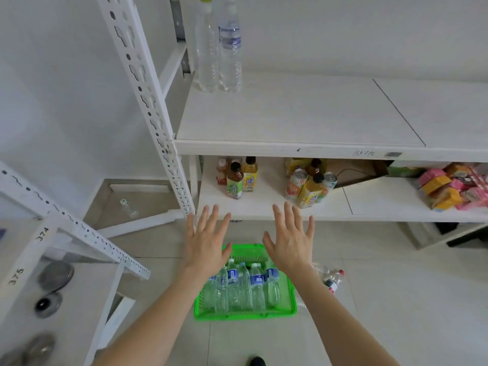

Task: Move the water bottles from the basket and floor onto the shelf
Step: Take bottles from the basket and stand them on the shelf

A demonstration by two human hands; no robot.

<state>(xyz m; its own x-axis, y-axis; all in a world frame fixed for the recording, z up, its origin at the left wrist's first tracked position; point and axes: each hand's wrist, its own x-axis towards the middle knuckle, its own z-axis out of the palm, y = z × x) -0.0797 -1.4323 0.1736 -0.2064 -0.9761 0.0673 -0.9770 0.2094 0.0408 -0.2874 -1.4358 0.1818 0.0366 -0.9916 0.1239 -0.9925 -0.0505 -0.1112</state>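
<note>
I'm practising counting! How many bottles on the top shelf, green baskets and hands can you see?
Top-shelf bottles: 2
Baskets: 1
Hands: 2
Total: 5

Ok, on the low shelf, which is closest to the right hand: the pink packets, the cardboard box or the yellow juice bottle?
1. yellow juice bottle, just past the fingertips of the right hand.
2. cardboard box, farther back and to the right.
3. pink packets, at the far right end.
</note>
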